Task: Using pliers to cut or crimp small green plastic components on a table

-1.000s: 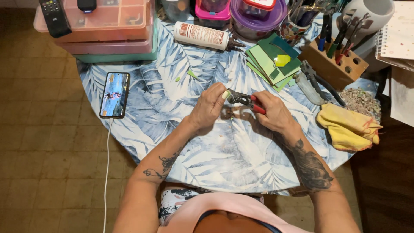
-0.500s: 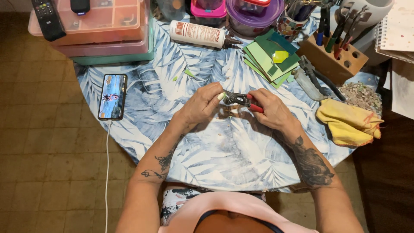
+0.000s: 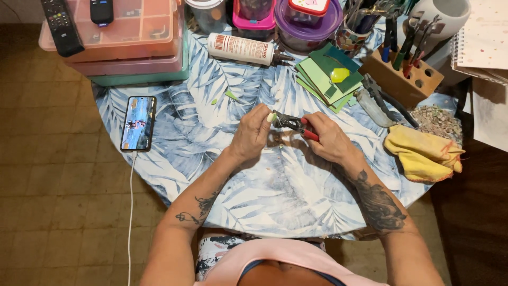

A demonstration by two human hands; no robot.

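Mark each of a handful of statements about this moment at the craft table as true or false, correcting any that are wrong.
1. The right hand grips red-handled nippers. True.
2. The left hand holds a small pale green piece at the tool's head. True.
3. The phone lies to the person's right, beside the yellow cloth. False: it lies on the left part of the table, with a white cable running off it; the cloth is at the right edge.
4. The white glue bottle stands upright. False: it lies on its side behind the hands.
5. A stack of green tiles sits next to the wooden tool block. True.
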